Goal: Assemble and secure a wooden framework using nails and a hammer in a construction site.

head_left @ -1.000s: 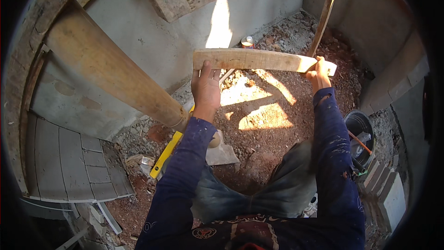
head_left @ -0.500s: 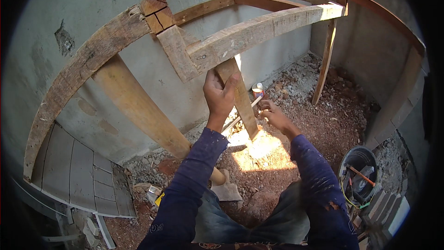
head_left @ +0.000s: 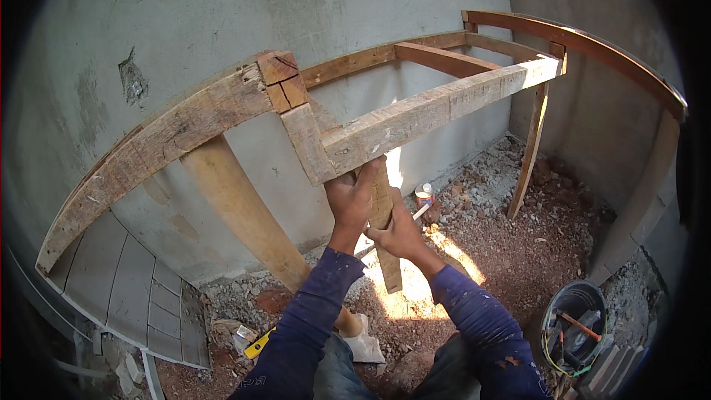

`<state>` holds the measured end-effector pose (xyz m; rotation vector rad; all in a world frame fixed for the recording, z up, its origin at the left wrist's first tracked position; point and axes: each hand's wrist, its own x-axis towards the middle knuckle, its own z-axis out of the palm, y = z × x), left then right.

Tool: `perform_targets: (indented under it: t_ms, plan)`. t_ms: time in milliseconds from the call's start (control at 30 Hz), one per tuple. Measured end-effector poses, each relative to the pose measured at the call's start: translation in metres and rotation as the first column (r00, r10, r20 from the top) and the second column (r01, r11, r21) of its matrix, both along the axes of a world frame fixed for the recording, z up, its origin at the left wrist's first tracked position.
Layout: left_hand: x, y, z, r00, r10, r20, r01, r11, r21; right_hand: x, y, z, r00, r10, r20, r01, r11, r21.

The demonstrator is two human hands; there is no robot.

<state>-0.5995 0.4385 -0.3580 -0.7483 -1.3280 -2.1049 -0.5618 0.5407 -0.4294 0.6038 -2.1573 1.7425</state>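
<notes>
Both hands clamp a short, flat brown wooden board (head_left: 381, 207), held near upright just under a long, weathered timber rail (head_left: 444, 109).
From here I see the left hand (head_left: 351, 204) wrapped around its upper part, thumb along the near face, and the right hand (head_left: 402, 234) closed on it lower down; I can't tell whether its top touches the rail. A round tan wooden post (head_left: 248, 211) slants to the left, and a black plastic bucket (head_left: 601, 320) of tools stands at right.

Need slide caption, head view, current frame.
Left hand and right hand gripping a wooden board beneath a wooden frame.
</notes>
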Motion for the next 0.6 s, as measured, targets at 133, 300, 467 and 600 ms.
perform_targets:
  t_ms: [133,300,467,600]
  plan:
    - [-0.002,0.003,0.0,1.0,0.005,-0.021,-0.006,0.999,-0.041,-0.012,0.009,0.0,1.0,0.004,-0.025,-0.005,0.998,-0.062]
    - [-0.01,0.002,0.0,0.988,0.119,0.098,-0.104,0.984,-0.145,-0.012,0.007,0.014,0.997,0.073,0.002,-0.073,0.992,-0.099]
    - [0.005,-0.002,0.006,0.982,-0.088,0.17,0.104,0.991,-0.087,-0.021,0.006,0.006,0.994,0.055,-0.093,-0.065,0.992,-0.109]
    - [0.014,-0.004,0.005,0.991,-0.119,0.061,0.123,0.99,-0.064,-0.017,0.013,0.016,0.999,0.024,-0.023,-0.026,0.996,-0.086]
